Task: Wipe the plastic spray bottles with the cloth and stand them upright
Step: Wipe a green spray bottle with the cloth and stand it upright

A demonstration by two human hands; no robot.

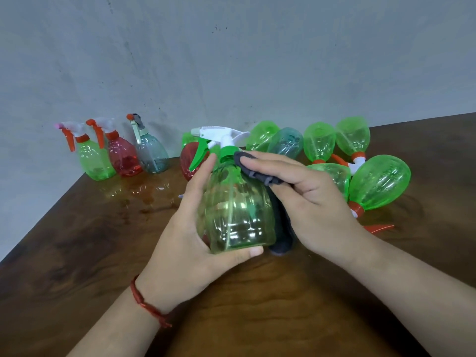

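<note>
Green translucent plastic: the spray bottle (235,210) we hold above the middle of the wooden table (77,253) is upright, leaning slightly away from us, with a white spray head, green trigger and green collar. Our left hand (188,243) cups its base and left side, thumb under the bottom edge, fingers up the wall. Our right hand (309,199) presses a dark grey cloth (253,167) against the bottle's shoulder just below the collar; the cloth's tail hangs behind the bottle to the table. A red thread bracelet (146,302) sits on the left wrist.

Beyond the right hand, toward the table's right edge, unwiped bottles lie on their sides in a touching cluster: a large green one (378,182) with an orange collar nearest, more green ones and one grey-blue one (286,143) behind. A red bottle (189,161) lies behind the held trigger, partly hidden.

At the far left corner, against the grey wall (231,60), three bottles stand upright in a touching row: green (96,161), red (123,158), grey-blue (152,155).
</note>
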